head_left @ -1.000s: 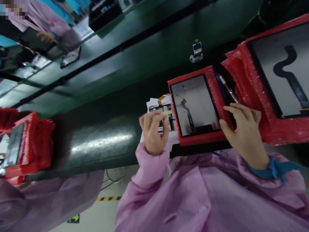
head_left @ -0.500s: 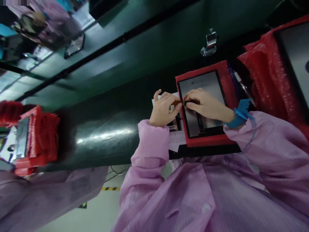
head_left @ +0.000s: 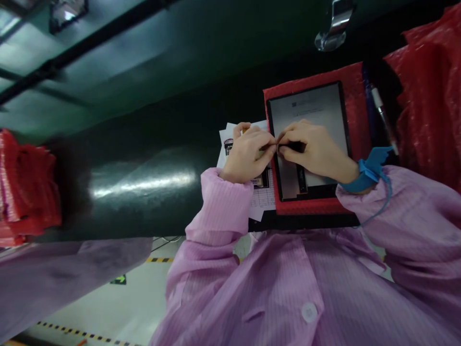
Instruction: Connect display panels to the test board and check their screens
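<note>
A flat grey panel with a black border lies on a red bubble-wrap sheet. My left hand is closed in a pinch at the panel's left edge. Against its fingertips, my right hand pinches too, resting over the panel. What lies between the fingertips is too small and covered to make out. A bit of orange shows by the curled fingers of my left hand. Below my right hand, a dark strip runs along the panel. Printed paper sheets lie partly under my left hand.
A blue wrist strap with a cord circles my right wrist. Red bubble-wrap bags are stacked at right and far left. A pen lies right of the panel; a shiny metal holder stands behind it. Another person's sleeve shows lower left.
The view has shifted closer and to the right. My fingertips have come together, and the orange-brown strip between them no longer shows there.
</note>
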`<action>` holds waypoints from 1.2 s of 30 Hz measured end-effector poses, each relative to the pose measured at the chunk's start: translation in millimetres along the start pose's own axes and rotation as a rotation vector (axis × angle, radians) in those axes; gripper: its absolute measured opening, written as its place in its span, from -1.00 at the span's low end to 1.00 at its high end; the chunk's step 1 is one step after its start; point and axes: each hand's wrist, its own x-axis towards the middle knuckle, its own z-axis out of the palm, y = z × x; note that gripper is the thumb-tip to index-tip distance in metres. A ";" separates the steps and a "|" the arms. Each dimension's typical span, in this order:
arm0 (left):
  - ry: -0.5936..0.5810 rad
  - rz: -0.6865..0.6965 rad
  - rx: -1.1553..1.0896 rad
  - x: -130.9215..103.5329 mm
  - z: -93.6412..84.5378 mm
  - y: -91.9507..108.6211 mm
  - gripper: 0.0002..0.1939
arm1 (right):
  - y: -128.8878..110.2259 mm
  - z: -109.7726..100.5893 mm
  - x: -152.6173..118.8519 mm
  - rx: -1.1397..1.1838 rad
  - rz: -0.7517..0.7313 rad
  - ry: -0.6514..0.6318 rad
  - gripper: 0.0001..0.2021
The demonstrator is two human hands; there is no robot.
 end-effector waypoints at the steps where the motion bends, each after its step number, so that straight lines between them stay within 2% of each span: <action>1: 0.002 -0.007 0.001 -0.2 0.2 0.0 -0.83 | -0.7 -0.9 0.1 0.000 0.011 -0.009 -0.87; 10: 0.046 -0.014 -0.017 2.7 -2.2 -2.6 -0.83 | -9.1 -3.6 4.1 -0.103 0.129 -0.091 -0.79; 20: 0.018 -0.126 -0.079 4.6 -5.6 -1.8 -0.80 | -10.2 -3.7 6.2 -0.106 0.122 -0.096 -0.84; 24: 0.040 -0.146 -0.101 3.6 -5.2 -4.0 -0.81 | -10.8 -2.9 6.2 -0.094 0.136 -0.103 -0.84; 32: 0.034 -0.078 -0.008 2.5 -2.6 -7.3 -0.76 | -10.0 -4.6 7.0 -0.065 0.146 -0.128 -0.78; 34: 0.061 -0.076 0.007 1.2 -3.3 -9.1 -0.75 | -7.5 -7.4 7.8 -0.034 0.150 -0.143 -0.76; 36: 0.143 -0.096 0.005 0.5 0.0 -15.6 -0.74 | -5.3 -11.9 8.0 0.015 0.184 -0.140 -0.71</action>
